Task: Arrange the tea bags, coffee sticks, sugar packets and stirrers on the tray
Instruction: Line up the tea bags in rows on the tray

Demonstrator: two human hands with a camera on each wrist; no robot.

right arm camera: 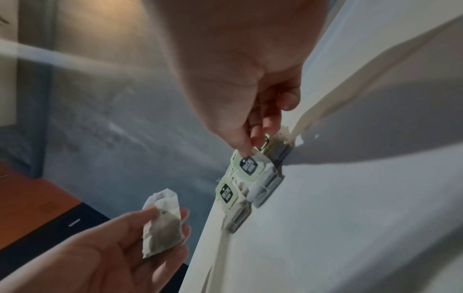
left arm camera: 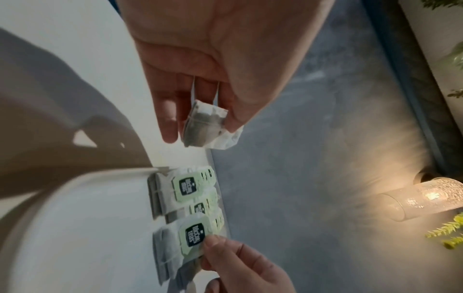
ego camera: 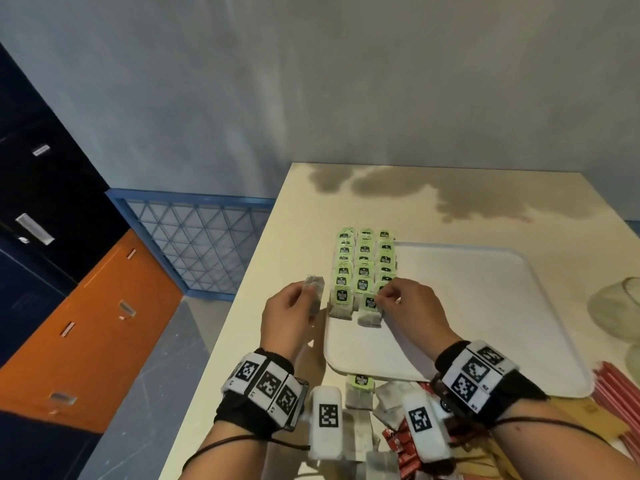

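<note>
Wrist bands hide most loose tea bags below tray

Tag print on tea bags blurred; red sticks cut off by frame edge.

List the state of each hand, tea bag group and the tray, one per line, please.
Left hand: holds a loose grey tea bag beside the tray.
Right hand: pinches the green tag of the nearest row bag.
Green-tagged tea bags: overlapping in three rows.
White plastic tray: mostly bare.

Tea bag tags: "McCoy teas"
</note>
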